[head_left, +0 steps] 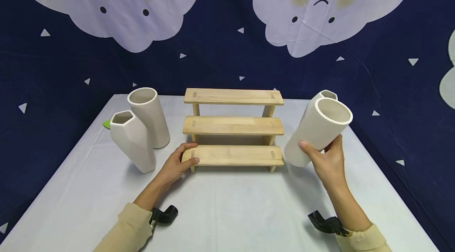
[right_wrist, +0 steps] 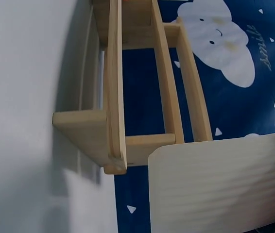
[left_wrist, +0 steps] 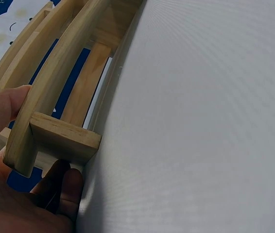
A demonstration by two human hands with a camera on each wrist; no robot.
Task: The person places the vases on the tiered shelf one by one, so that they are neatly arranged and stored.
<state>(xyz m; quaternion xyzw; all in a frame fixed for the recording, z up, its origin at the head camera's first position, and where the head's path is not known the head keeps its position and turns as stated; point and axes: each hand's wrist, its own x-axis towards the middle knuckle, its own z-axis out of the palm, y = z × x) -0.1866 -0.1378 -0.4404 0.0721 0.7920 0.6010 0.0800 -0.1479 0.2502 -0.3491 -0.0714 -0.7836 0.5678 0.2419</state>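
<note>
Pale wood forms the three-tiered stepped display stand [head_left: 232, 129], which sits at the centre of the white tabletop [head_left: 227, 208] with its lowest step toward me. I see my left hand [head_left: 177, 164] gripping the left end of that lowest step: the thumb lies along the front edge and the fingers curl over the top and behind it. The left wrist view confirms the contact, showing the thumb [left_wrist: 4, 114] against the end of the plank and the stand's leg [left_wrist: 64, 137] close to the palm.

My right hand [head_left: 328, 161] holds a white ribbed cylindrical ceramic vase [head_left: 318, 131] just right of the stand. The vase is tilted, mouth up and to the right, with its base low beside the right end of the bottom step; I cannot tell whether the base touches the tabletop. Thumb and fingers wrap around the lower half of the body. The right wrist view shows the ribbed wall [right_wrist: 220, 187] close to the stand's right end.

Behind the held vase, a second white vase [head_left: 327, 94] is mostly hidden. Left of the stand stand a white faceted ceramic vase [head_left: 132, 141] and, just behind it, a white ribbed cylindrical vase [head_left: 149, 117]. A dark blue backdrop with white smiling clouds [head_left: 302, 7] hangs behind.
</note>
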